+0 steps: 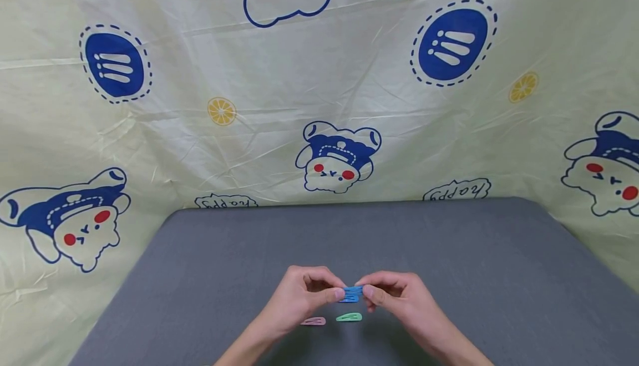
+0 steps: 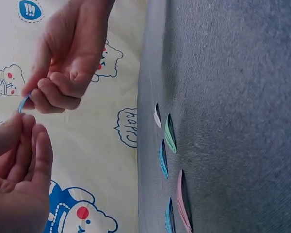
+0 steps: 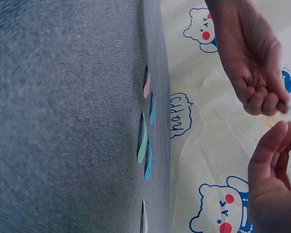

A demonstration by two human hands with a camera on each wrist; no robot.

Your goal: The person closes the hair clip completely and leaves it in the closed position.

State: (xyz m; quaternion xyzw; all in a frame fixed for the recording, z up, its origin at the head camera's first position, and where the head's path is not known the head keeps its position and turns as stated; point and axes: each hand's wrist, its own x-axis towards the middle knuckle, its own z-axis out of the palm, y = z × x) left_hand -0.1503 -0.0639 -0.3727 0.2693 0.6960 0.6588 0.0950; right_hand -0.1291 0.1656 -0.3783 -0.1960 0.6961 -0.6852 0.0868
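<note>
A blue snap hair clip (image 1: pixel 353 290) is held up between two hands over the table. My left hand (image 1: pixel 305 295) pinches its left end between thumb and fingertips. The right hand (image 1: pixel 399 295) pinches the other end; that hand's remaining fingers are curled in the left wrist view. Seen edge-on there, the held clip (image 2: pixel 23 103) looks thin and slightly bent. Below the hands lie a green hair clip (image 1: pixel 349 317), a pink hair clip (image 1: pixel 313 321) partly behind the left hand, and another blue hair clip (image 1: pixel 349 299).
Both wrist views also show a white hair clip (image 2: pixel 157 115) and two blue clips (image 2: pixel 163 158) on the grey tabletop (image 1: pixel 224 255). A cream cloth (image 1: pixel 175 150) printed with cartoon bears hangs behind the table and along its sides.
</note>
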